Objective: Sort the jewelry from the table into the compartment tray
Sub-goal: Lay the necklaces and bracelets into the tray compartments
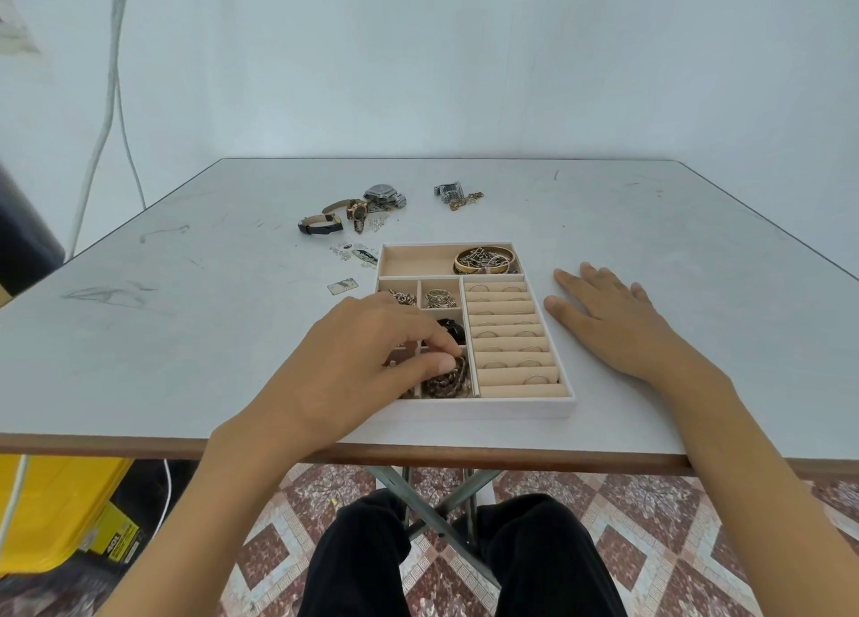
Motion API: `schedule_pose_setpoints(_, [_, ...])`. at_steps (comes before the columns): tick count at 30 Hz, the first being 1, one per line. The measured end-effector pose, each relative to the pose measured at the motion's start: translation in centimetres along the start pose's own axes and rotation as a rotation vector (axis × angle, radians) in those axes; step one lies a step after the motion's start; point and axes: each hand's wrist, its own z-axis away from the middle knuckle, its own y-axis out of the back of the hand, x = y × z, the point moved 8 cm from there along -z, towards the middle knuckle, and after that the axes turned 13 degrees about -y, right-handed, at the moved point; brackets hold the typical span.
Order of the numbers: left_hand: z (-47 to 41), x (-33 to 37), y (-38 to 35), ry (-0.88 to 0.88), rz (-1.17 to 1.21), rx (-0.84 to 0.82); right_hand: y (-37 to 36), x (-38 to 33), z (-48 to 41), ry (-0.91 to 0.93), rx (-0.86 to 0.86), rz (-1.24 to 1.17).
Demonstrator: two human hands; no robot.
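**Item in hand.** A dark brown beaded bracelet [448,379] lies coiled in the near middle cell of the white-walled, beige-lined compartment tray [474,406]. The left hand [362,361] reaches over the tray's near left corner. Its thumb and forefinger are curled down and pinch the beaded bracelet at its far edge.

**Other hand.** The right hand [613,323] lies palm-down on the pale grey table top [186,314], just beside the tray's right wall. Its fingers are straight and slightly spread, holding nothing.

**Tray contents.**
- Gold bangles [485,259] with a silver chain sit in the long far compartment.
- Thin rings [511,333] are seated between the beige rolls on the right.
- A cluster of silver rings [437,298] fills a small far cell.
- A black piece [453,330], kind not discernible, lies in the cell just behind the bracelet.

**Outstanding on the table, beyond the tray.**
- A black-strapped watch [320,226].
- A gold-cased watch [355,209] on a brown strap.
- A silver metal watch [383,195].
- A silver link piece [448,189].
- A gold chain bracelet [467,200].
- Small silver bits [353,254] near the tray's far left corner.

**Assessment.** The step in hand is judged to be seating the bracelet. To do it well, tuck the whole coil inside its cell with no bead riding the divider. Then part the pinch and lift straight up, so the strand is not dragged out or into the neighbouring cell. The right hand is well placed to steady the tray wall if it shifts. The task is judged partly complete.
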Motion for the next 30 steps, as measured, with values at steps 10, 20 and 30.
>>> schedule_pose_setpoints(10, [0.16,-0.10,-0.40,-0.039,-0.124,-0.068,-0.12,0.02,-0.07,-0.013,-0.007,0.010])
schedule_pose_setpoints(20, [-0.39,-0.29,-0.59,-0.078,-0.128,-0.118,0.05,-0.28,0.06,-0.012,-0.003,0.055])
schedule_pose_setpoints(30, [-0.61,-0.25,-0.50,-0.147,-0.138,-0.068,0.86,-0.91,0.04,-0.014,-0.011,0.151])
